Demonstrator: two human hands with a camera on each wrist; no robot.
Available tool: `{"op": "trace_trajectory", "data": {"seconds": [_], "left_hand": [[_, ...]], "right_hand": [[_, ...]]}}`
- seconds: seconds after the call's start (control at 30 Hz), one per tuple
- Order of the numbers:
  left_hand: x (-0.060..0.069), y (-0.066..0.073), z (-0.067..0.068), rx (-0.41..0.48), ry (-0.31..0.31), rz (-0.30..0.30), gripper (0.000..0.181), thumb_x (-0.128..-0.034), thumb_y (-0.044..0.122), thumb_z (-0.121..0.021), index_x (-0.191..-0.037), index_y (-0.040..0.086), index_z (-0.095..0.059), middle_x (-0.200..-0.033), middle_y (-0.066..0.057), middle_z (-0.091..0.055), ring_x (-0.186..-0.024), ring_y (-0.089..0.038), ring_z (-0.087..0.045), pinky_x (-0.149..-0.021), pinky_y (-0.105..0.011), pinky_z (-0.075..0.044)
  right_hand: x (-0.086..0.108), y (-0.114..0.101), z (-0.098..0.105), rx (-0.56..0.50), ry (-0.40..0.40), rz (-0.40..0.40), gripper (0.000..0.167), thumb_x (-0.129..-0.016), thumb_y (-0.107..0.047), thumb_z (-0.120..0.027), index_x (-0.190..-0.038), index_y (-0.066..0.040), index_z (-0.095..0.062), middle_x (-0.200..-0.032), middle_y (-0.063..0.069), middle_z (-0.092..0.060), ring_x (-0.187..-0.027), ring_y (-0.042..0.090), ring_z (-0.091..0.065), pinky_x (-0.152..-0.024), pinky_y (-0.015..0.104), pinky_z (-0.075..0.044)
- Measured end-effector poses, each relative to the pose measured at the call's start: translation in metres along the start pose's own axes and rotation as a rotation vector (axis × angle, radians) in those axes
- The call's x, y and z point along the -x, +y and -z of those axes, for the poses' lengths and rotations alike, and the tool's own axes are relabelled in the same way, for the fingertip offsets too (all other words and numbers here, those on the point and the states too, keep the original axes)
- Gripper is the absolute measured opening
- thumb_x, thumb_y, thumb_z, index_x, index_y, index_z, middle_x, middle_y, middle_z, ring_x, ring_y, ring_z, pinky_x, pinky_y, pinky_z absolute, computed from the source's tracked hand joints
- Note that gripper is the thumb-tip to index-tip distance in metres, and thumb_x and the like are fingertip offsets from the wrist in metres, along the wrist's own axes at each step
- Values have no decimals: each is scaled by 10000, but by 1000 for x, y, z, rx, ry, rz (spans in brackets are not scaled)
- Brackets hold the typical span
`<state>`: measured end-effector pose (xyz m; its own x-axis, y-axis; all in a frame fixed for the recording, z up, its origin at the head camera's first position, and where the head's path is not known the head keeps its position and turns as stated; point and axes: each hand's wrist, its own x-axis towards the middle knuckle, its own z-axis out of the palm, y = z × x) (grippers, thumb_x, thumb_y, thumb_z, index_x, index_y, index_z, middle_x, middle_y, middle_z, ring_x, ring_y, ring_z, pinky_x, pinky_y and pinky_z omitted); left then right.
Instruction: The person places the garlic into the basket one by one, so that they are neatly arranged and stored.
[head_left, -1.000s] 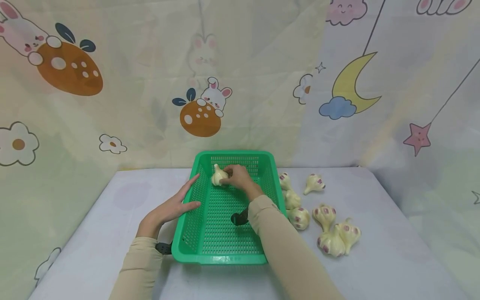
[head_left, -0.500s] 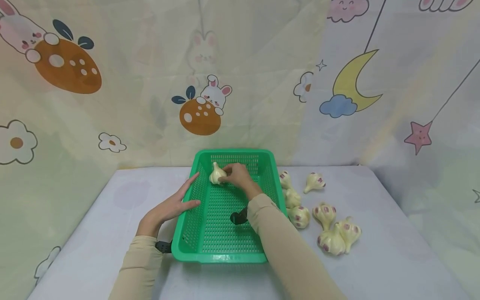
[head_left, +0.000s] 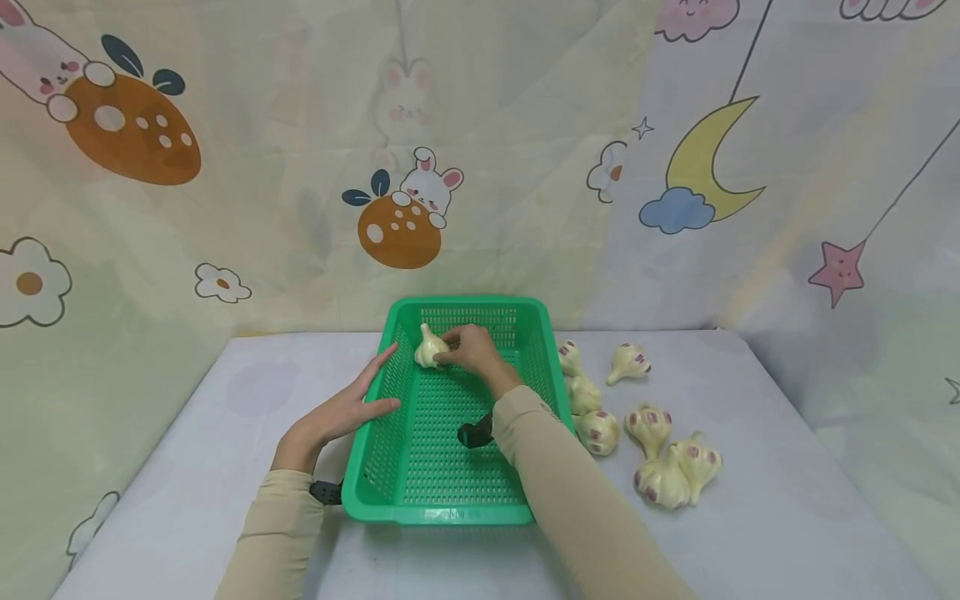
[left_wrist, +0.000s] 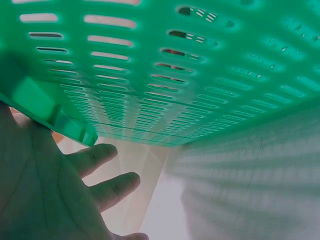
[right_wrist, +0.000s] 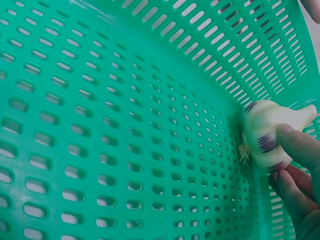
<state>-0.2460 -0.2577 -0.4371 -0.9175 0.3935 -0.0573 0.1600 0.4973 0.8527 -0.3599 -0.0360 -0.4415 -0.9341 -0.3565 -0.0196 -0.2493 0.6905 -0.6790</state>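
Observation:
My right hand (head_left: 474, 348) reaches into the far left part of a green plastic basket (head_left: 442, 515). Its thumb and fingers pinch a garlic bulb (head_left: 428, 348), pale with purple streaks, its stem pointing up. In the right wrist view, the garlic bulb (right_wrist: 267, 132) shows small roots and sits close to the perforated wall and floor. My left hand (head_left: 341, 414) rests on the basket's left rim with its fingers spread and fairly straight. The left wrist view catches the palm and extended fingers (left_wrist: 112, 190) beside the basket's outer wall (left_wrist: 135, 90).
On the white table (head_left: 247, 467), right of the basket, lie several garlic bulbs: some against its side (head_left: 597, 432), a single bulb (head_left: 628, 363) farther back and a cluster (head_left: 664, 482) nearer. A patterned cloth (head_left: 510, 208) hangs behind the table.
My right hand has shifted slightly left with the garlic bulb, bringing it closer to the basket's left wall. The left hand stays on the rim.

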Motion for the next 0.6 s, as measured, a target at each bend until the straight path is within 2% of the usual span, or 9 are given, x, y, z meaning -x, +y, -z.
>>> {"op": "trace_trajectory", "data": {"seconds": [0.27, 0.6], "left_hand": [[-1, 1, 0, -6, -1, 11, 802, -943, 299, -549, -1506, 432, 6, -1607, -48, 44, -1467, -367, -25, -1080, -686, -163], [-2, 0, 0, -9, 0, 13, 799, -944, 309, -548, -1517, 402, 1, -1607, -55, 36, -1466, -373, -23, -1076, -692, -162]], "right_hand": [[1, -2, 1, -15, -1, -6, 414, -844, -289, -725, -1201, -89, -658, -1163, 57, -678, -1053, 196, -641, -883, 338, -521], [-1, -3, -1, 7, -6, 2, 421, -851, -301, -717, -1209, -89, -653, -1146, 53, -682, -1049, 195, -627, -904, 342, -503]]}}
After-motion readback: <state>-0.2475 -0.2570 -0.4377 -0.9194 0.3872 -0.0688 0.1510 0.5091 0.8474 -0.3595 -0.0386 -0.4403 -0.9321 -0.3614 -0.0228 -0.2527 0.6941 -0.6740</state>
